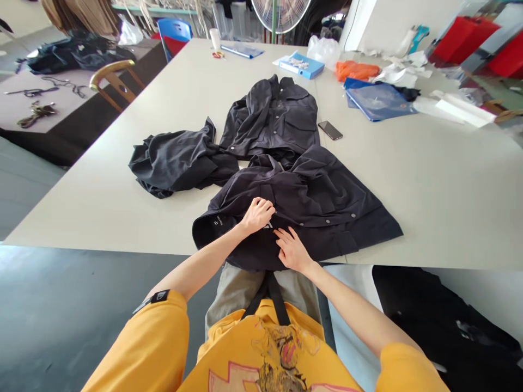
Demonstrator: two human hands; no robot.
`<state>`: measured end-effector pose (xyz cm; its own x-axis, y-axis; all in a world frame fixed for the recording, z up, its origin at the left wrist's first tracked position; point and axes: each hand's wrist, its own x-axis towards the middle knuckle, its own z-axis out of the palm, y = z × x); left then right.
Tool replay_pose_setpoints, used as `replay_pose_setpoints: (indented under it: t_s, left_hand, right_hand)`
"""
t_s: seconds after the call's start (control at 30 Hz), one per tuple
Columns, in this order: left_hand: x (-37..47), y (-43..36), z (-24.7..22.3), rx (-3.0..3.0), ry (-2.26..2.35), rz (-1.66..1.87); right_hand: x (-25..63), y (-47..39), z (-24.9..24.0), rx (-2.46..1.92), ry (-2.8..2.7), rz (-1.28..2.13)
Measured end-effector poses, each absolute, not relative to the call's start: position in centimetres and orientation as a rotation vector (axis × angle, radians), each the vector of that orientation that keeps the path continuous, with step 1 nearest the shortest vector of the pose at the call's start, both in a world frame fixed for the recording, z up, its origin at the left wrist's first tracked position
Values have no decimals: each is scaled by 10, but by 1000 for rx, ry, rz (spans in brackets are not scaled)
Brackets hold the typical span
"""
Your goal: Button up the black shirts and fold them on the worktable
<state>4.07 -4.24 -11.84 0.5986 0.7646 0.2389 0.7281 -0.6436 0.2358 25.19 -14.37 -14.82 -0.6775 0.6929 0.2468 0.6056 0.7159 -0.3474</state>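
Observation:
A dark jacket [327, 190] with a row of snap buttons lies along the near table edge, its collar end to the left with white lettering inside. My left hand [258, 214] is closed on the jacket's front edge, fingers curled into the cloth. Close by on the right, my right hand [293, 250] rests on the cloth with its fingers apart. A small white mark or tag shows between both hands, partly hidden by my left fingers. Beyond lies a second dark jacket [281, 117], front side up. Crumpled dark clothing [180, 158] sits to the left.
A phone [330, 130] lies right of the far jacket. Blue folders [378, 100], an orange bag [356, 71] and a blue box [301, 65] are at the back right. Scissors [218, 55] and a white cup [215, 39] stand farther back. A wooden chair [116, 76] is at the left.

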Motion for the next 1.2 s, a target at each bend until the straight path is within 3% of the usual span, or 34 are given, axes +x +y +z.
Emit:
replay_pose_setpoints:
  t_s: [0.2,0.53,0.77,0.9,1.0,1.1,1.2]
  left_hand:
    - [43,-67,-118,2791,1139,262]
    - [36,-112,-136,2755,1241,318]
    - [56,-131,-122,2846,1322,-30]
    - [66,-152,-120,2865,1469,-133]
    - [68,-158,-120,2829,1477,-120]
    - [64,-160,-120,2783,1454,-15]
    - [57,-166,-126,2760,1426,142]
  right_hand:
    - [254,-147,-150,-1049,-2530,306]
    - [253,-150,-151,-1107,-2524,255]
    - [251,-152,-140,-1333,-2394,220]
    - [241,-123,-112,-1758,-2350,514]
    - [237,-90,-99,-1989,-2299,1046]
    - [240,-66,-100,-1970,-2300,1502]
    - [244,-55,-103,-1890,-2395,1584]
